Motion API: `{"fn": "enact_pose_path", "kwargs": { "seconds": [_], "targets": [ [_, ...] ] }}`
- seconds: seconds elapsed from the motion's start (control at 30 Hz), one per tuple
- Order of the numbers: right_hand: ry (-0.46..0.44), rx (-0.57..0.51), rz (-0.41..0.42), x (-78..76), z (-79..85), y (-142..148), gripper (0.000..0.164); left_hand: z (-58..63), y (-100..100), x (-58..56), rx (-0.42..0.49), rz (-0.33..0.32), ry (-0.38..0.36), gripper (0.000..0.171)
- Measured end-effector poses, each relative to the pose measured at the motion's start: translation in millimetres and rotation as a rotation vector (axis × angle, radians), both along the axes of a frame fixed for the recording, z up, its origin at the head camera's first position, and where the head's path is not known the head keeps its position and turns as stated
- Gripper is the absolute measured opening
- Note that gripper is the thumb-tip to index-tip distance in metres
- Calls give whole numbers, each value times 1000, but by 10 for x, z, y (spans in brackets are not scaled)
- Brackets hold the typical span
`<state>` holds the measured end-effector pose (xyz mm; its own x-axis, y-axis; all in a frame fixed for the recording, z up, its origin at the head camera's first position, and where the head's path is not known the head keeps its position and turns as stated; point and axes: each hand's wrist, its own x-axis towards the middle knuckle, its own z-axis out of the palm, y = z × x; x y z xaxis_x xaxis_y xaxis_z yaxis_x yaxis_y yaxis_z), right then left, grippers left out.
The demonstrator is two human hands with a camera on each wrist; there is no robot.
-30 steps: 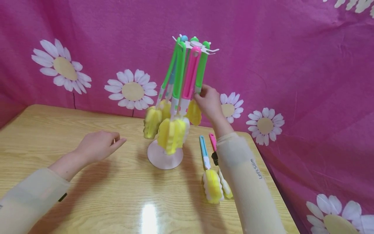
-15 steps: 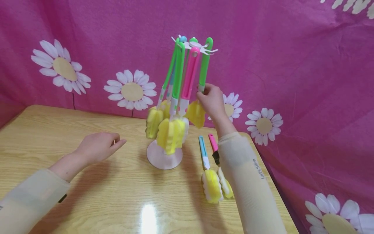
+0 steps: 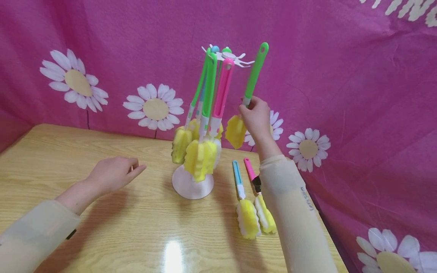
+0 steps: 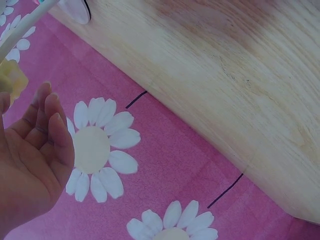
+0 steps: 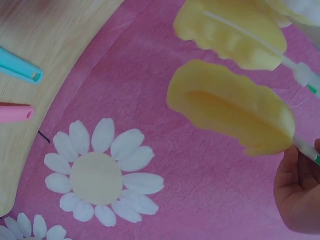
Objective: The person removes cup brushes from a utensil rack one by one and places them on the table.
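Note:
My right hand point(image 3: 257, 113) pinches a sponge bottle brush point(image 3: 254, 81) by its white neck, just below the green handle. Its yellow sponge head point(image 5: 230, 107) hangs under the fingers, and the whole brush is off the rack, tilted to the right of it. The white rack point(image 3: 229, 56) has hooked arms on top and a round base point(image 3: 192, 187). From it hang several more sponge brushes, among them a pink-handled brush point(image 3: 223, 89) and a green-handled brush point(image 3: 209, 87). My left hand point(image 3: 112, 173) hovers over the table left of the base, fingers loosely bent, holding nothing.
A blue-handled sponge brush point(image 3: 248, 218) and a pink-handled one point(image 3: 265, 216) lie side by side on the wooden table point(image 3: 143, 227), right of the rack and partly beside my right sleeve. Behind the table hangs a magenta cloth point(image 3: 153, 34) printed with daisies.
The green-handled brush has come off its hook, and my right hand has carried it right, away from the rack. My left hand has stayed nearly still.

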<state>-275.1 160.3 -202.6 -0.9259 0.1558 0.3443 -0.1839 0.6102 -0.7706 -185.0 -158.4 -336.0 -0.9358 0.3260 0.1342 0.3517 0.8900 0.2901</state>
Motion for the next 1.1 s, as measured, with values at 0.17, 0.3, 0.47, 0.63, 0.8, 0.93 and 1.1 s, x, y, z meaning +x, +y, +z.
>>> {"fn": "enact_pose_path", "kwargs": {
  "seconds": [0.17, 0.3, 0.47, 0.63, 0.8, 0.93, 1.1],
  "targets": [
    [6, 3, -54, 2, -20, 122, 32, 7, 7, 5, -3, 1, -5, 32],
    [-24, 7, -91, -5, -49, 225, 33, 5, 12, -2, -6, 2, -12, 32],
    [-116, 118, -106, -10, -139, 413, 35, -1, 16, -15, -9, -2, -11, 32],
    [-225, 235, -87, -25, -309, 618, 33, 8, 24, -17, -16, -6, -4, 32],
    [-358, 239, -28, -41, -532, 665, 28, 12, 40, -18, -17, -8, -13, 32],
    [-513, 236, 49, -26, -743, 553, 21, 11, 52, -21, -18, -8, -10, 31],
    [-673, 297, 129, 57, -1058, 348, 24, 4, 58, -23, -18, -7, -7, 31]
  ]
}}
